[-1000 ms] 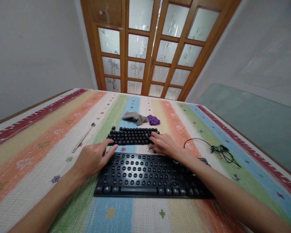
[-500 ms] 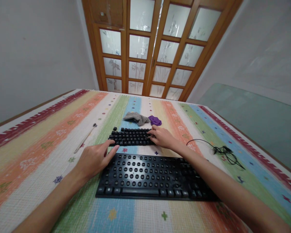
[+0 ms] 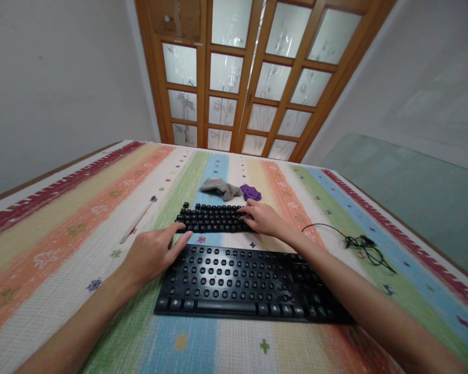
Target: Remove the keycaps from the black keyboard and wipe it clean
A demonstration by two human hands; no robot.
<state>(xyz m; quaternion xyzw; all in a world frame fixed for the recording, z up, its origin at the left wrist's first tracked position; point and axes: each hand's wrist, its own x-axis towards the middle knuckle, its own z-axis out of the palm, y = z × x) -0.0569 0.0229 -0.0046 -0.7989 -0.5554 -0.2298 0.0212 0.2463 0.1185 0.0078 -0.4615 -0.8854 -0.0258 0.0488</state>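
Observation:
Loose black keycaps (image 3: pixel 214 221) lie in tight rows on the tablecloth. Just in front of them is a black keyboard (image 3: pixel 230 280), most of its key positions bare, with caps along its bottom row. My left hand (image 3: pixel 152 252) is at the left end of the rows, index finger against the end keycaps, thumb apart and pointing toward the keyboard's top edge. At the right end, my right hand (image 3: pixel 259 217) rests its spread fingertips on or against the keycaps; its palm side is hidden. My right forearm passes over the keyboard's right part and hides some of it.
A grey cloth (image 3: pixel 220 189) and a purple cloth (image 3: pixel 251 192) lie behind the keycaps. To the left is a thin brush (image 3: pixel 138 219) with a dark tip. A bundled black cable (image 3: pixel 361 242) sits at the right. One stray keycap (image 3: pixel 186 204) stands behind the rows.
The view has shifted very slightly. Both hands stay at the ends of the keycap rows, with no clear movement of the keycaps.

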